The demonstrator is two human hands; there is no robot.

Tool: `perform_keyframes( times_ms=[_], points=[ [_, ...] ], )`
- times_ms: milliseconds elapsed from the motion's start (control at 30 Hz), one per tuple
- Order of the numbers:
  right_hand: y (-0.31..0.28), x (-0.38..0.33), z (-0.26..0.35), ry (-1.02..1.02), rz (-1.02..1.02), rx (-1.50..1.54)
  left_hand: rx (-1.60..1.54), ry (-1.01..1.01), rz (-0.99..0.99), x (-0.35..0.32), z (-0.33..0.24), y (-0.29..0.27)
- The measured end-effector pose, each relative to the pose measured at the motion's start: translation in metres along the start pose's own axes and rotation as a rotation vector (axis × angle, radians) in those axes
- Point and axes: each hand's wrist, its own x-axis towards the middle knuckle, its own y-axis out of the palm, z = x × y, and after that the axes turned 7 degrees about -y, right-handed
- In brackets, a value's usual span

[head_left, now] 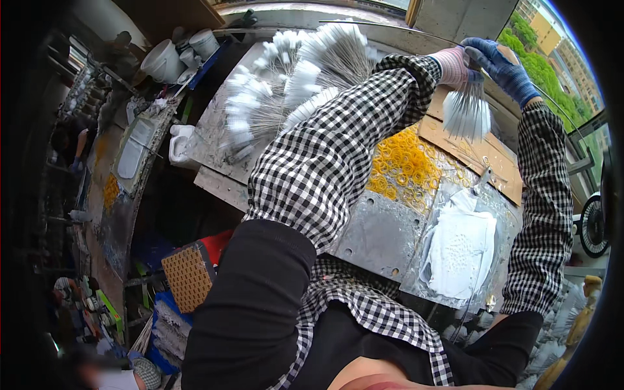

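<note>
Black sleeve [257, 292] foremost, paste [461, 253] coats a plate [412, 283] while left hand [453, 66] clamps wires [464, 101], right hand's [502, 67] grip unclear.

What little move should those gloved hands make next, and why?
Perhaps gently even up the wire bundle with white ends. It hangs just below the left hand, narrow at the top but with its wires splayed out lower down, and the right hand is close enough to help. Its topmost part is hidden, so that's only my guess.
</note>
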Motion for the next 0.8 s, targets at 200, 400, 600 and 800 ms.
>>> perform_keyframes(
  times_ms=[200, 400, 600, 800],
  points=[
    [-0.044, -0.036, -0.034, 0.204, 0.138, 0.044, 0.43, 0.277, -0.113, -0.164, -0.002, -0.037],
    [-0.067, -0.113, -0.095, 0.375, 0.075, -0.021, 0.458, -0.013, 0.144, -0.372, 0.046, -0.007],
    [-0.12, -0.249, -0.229, 0.563, -0.001, 0.135, 1.013, -0.121, -0.106, -0.398, 0.13, 0.012],
    [-0.156, -0.289, -0.24, 0.571, 0.058, -0.098, 1.088, -0.264, 0.043, -0.381, 0.151, 0.013]
  ],
)
